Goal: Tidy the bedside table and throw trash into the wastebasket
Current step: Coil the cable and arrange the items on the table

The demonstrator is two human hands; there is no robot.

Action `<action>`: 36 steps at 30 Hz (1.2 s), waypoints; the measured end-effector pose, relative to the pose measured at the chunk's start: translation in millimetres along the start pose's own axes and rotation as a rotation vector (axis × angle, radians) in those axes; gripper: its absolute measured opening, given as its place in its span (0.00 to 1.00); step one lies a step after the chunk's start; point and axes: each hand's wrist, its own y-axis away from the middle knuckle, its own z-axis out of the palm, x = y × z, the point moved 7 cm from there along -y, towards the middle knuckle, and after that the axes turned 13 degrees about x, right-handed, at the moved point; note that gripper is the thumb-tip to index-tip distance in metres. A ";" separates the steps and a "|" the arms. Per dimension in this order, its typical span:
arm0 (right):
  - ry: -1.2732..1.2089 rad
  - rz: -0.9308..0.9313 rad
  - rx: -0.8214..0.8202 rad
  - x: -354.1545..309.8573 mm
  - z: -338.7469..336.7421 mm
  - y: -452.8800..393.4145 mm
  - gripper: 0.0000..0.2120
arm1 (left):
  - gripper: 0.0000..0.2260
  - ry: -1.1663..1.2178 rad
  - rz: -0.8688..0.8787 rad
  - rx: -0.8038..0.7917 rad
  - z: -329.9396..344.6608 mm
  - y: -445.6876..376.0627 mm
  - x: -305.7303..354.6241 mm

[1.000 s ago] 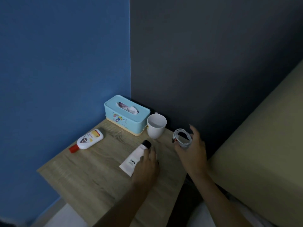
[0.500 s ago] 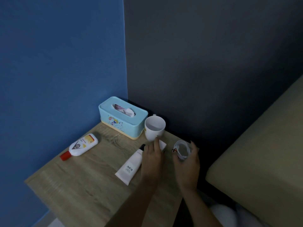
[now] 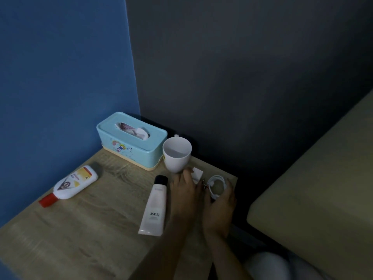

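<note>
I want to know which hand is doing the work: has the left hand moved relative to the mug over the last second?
Yes. The left hand went from the tube's cap toward the mug, fingertips now at its base.

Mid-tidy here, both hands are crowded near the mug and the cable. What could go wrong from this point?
1. The left hand reaches for the small white piece right at the base of the white mug; a nudge could tip the mug.
2. The coiled white cable in the right hand sits near the edge of the bedside table; it could uncoil or slip off.
3. The cream tube lies beside the left forearm and may get swept.
</note>
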 end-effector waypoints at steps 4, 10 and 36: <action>0.048 -0.034 -0.032 -1.7 3.9 2.3 0.34 | 0.23 0.105 -0.022 0.020 -0.8 -0.8 3.2; 0.029 0.010 -0.067 0.6 3.6 4.3 0.41 | 0.22 0.118 -0.061 0.140 -8.2 5.1 -13.2; 0.058 -0.004 -0.071 -3.5 3.5 3.1 0.39 | 0.22 0.079 -0.018 0.151 -4.5 4.6 -14.1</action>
